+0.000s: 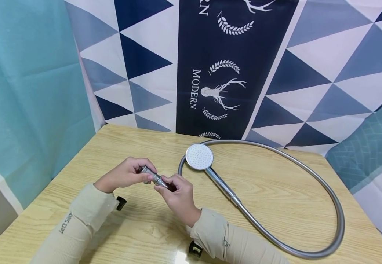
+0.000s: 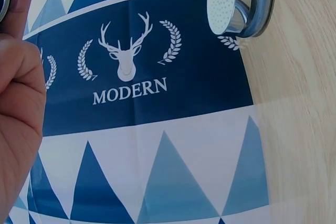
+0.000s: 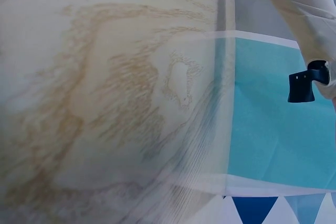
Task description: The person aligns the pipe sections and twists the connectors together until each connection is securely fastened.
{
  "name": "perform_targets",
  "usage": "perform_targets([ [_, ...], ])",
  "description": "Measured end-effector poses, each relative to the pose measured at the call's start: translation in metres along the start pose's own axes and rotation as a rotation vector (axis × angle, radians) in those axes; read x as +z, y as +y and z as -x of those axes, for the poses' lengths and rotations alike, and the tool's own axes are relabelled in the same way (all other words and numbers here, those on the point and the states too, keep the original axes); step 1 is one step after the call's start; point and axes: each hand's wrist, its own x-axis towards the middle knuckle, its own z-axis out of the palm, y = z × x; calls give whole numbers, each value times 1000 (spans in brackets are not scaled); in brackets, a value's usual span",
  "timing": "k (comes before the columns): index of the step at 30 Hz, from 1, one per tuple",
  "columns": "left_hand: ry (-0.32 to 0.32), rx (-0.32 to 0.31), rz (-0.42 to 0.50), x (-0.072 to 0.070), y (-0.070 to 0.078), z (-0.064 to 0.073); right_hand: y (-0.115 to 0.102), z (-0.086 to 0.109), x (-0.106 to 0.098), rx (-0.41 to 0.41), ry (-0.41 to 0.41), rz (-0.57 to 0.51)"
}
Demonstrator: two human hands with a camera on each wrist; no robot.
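In the head view, my left hand (image 1: 129, 174) pinches a short silver metal fitting (image 1: 149, 172) between thumb and fingers. My right hand (image 1: 179, 192) grips the tapered silver hose end (image 1: 162, 182), in line with the fitting and right at its end. The grey shower hose (image 1: 337, 209) disappears behind my right hand. It loops over the table to a round shower head (image 1: 199, 156) with a chrome handle, lying just beyond my hands. In the left wrist view, part of my left hand (image 2: 21, 85) shows, with the rim of a metal piece above it.
The wooden table (image 1: 128, 234) has a patterned cloth (image 1: 151, 80) hanging behind it and a teal sheet (image 1: 32, 91) to the left. Black wrist mounts (image 1: 195, 249) stick out below both sleeves. The hose loop spreads over the table's right side.
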Motion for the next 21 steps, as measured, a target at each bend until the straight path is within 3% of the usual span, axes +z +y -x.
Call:
perform_targets([
  [12,0,-9,8,1,0,1,0,0,-1,-12,-17,18],
  [21,-2,17,11,0,0,2,-1,1,0,-33,-28,41],
])
